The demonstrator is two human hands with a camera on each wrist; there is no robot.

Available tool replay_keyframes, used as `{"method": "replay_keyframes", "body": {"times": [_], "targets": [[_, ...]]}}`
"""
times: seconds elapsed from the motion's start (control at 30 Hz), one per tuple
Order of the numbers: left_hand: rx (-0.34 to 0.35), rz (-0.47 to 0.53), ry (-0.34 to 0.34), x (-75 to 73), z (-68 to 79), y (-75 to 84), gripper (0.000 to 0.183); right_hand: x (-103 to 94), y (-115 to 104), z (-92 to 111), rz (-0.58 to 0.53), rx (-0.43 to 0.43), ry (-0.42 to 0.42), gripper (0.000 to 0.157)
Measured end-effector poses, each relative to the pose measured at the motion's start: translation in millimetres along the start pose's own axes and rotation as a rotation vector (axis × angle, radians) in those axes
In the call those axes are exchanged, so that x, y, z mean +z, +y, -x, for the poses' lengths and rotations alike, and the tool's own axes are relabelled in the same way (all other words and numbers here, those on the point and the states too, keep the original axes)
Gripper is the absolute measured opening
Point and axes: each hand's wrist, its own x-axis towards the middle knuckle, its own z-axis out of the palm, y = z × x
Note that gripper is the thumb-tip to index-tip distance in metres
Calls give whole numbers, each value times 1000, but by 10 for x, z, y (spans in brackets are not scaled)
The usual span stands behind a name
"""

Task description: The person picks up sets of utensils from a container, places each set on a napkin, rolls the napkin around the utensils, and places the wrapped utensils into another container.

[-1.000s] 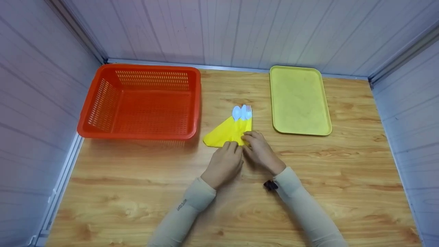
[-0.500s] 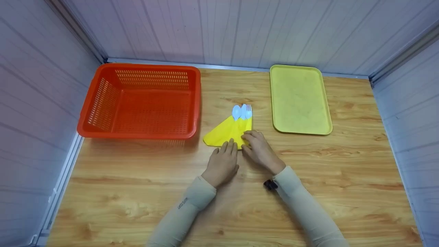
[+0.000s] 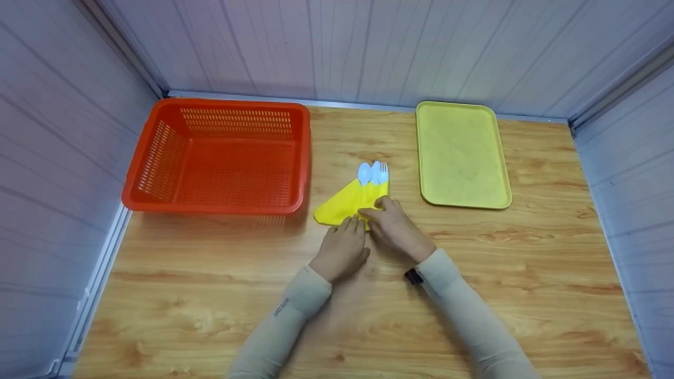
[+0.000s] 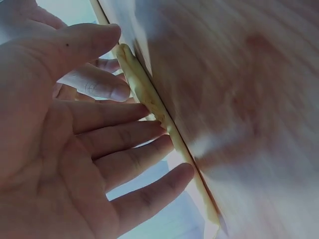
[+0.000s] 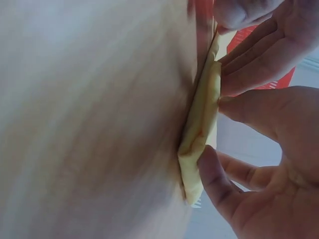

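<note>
A folded yellow napkin (image 3: 337, 204) lies on the table, with a pale plastic spoon (image 3: 364, 172), a knife (image 3: 375, 169) and a fork (image 3: 383, 173) sticking out of its far end. Their handles are hidden in the folds. My left hand (image 3: 341, 251) touches the napkin's near edge with straight fingers, as the left wrist view also shows. Just to its right, my right hand (image 3: 398, 227) presses spread fingertips on the napkin's right part. In the right wrist view, the napkin (image 5: 199, 124) is a flat, layered bundle beneath the thumb and fingers.
A red perforated basket (image 3: 304, 158) stands at the back left. At the back right lies a yellow tray (image 3: 463, 152). Panelled walls (image 3: 337, 47) close off the wooden table (image 3: 210, 295) at the back and both sides.
My left hand's fingers have straightened and drawn back slightly to the near edge. My right hand's fingers have spread and shifted a little left over the napkin. The cutlery stays in place.
</note>
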Motion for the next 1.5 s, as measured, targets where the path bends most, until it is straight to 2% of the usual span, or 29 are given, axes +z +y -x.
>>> {"method": "replay_keyframes", "body": {"times": [0.23, 0.37, 0.57, 0.67, 0.87, 1.03, 1.13, 1.33, 1.5], "targets": [[-9, 61, 66, 16, -45, -68, 53, -21, 33, -83, 90, -43, -37, 31], [-54, 66, 89, 28, -72, -130, 44, -20, 40, -117, 96, -33, -72, 31], [-141, 58, 175, 44, -114, -240, 32, -31, 53, -120, 96, -37, -83, 31], [-199, 92, 179, 20, -148, -301, 34, -39, 48, -121, 92, -19, -93, 31], [-334, 222, 107, -19, -220, -394, 58, -27, 44, -127, 84, -9, -110, 32], [-350, 243, 103, -30, -258, -448, 68, -24, 51, -122, 76, -6, -99, 32], [-367, 268, 117, -23, -256, -475, 69, -25, 50, -124, 75, -10, -100, 32], [-445, 435, 178, 4, -234, -508, 68, -35, 48, -129, 67, 4, -119, 33], [-440, 442, 231, 13, -216, -536, 48, -32, 60, -132, 66, -16, -107, 32]]}}
